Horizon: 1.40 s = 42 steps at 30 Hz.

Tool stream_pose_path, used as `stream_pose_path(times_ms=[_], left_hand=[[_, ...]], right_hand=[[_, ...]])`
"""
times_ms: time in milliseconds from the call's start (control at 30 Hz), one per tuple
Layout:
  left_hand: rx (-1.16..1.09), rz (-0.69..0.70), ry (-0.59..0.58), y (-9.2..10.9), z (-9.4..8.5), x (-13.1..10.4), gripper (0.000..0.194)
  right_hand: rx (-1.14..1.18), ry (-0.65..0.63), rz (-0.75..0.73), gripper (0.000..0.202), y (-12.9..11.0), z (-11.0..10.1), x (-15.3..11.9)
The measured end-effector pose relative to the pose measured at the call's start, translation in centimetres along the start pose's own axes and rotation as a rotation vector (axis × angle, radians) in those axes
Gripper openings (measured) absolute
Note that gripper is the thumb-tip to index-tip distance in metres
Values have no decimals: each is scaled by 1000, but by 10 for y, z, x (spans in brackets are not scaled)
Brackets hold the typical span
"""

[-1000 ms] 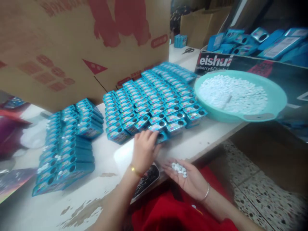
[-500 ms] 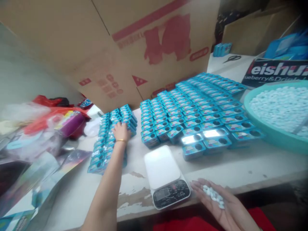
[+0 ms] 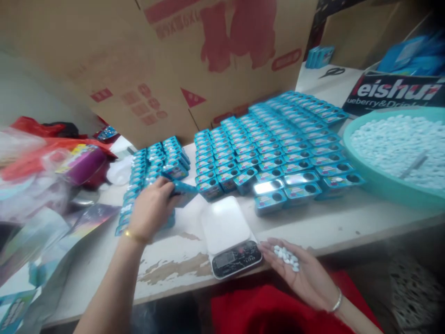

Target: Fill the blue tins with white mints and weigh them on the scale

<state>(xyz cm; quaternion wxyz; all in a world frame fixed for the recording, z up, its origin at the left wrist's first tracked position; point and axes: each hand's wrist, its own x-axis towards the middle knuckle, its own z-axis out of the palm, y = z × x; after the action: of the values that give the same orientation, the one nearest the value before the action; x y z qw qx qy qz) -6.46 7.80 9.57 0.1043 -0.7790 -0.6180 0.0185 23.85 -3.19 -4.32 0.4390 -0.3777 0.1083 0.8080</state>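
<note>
My left hand (image 3: 153, 206) grips a blue tin (image 3: 185, 192) over the right side of the left group of tins (image 3: 137, 178). Palm up at the table's front edge, my right hand (image 3: 302, 273) cups several small white tablets (image 3: 287, 257), its fingertips beside the scale. Between the hands stands a white scale (image 3: 225, 227) with a black control panel and a bare plate. Behind it, a larger block of blue tins (image 3: 271, 144) stands in rows, and two front tins show shiny, silvery tops.
A turquoise basin (image 3: 392, 181) of white tablets with a scoop in it stands at the right. A large cardboard box (image 3: 156, 60) rises behind the tins. Plastic bags and a purple package (image 3: 85, 167) lie at the left. Scissors (image 3: 332, 72) lie at the back right.
My left hand has lifted a blue tin from the left group and drawn it toward the scale. My right hand still holds the tablets. The camera view has shifted slightly.
</note>
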Motion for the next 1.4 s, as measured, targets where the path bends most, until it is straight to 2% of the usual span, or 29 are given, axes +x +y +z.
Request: stream_pose_path(times_ms=[100,167,233,367,467,533,600,667,767,833,900,1033,1200,1400], left_hand=[[-117,96,-35,42,-9,-20,13],[-165,126,-86,67,-2,-24,14],[-184,156,-130,84,7,-23,17],[-178,205,-139,93,14,-17,23],[-215,262,-32,97,7,-23,30],[-294,336,15,110,6,-36,25],[-393,439,-39,135,15,-54,17],[-446,519,-139,165,32,-71,17],[-441,495,-197,204,60,-90,19],[-466,440,-227,217,71,-95,17],[-520,388,-246,221,74,-96,15],[-560,334,-247,216,71,-95,15],[-575,371,-219,212,78,-95,17],[-580,447,-135,200,80,-88,17]], right_hand=[[-19,-18,25,17,3,2,-1],[-24,-29,29,19,3,1,-3],[-29,-42,22,20,3,-2,-6],[-26,-53,18,20,3,-7,-12],[-11,-81,36,21,4,-7,-12],[14,-121,61,23,5,-6,-11],[56,-149,88,24,8,-5,-9],[100,-129,125,23,11,-5,-8],[131,-29,182,25,14,-6,-9],[125,7,193,26,14,-6,-12],[114,19,179,24,14,-5,-15],[139,44,157,25,15,0,-19],[168,65,156,26,16,2,-18],[126,-22,146,18,17,2,-8]])
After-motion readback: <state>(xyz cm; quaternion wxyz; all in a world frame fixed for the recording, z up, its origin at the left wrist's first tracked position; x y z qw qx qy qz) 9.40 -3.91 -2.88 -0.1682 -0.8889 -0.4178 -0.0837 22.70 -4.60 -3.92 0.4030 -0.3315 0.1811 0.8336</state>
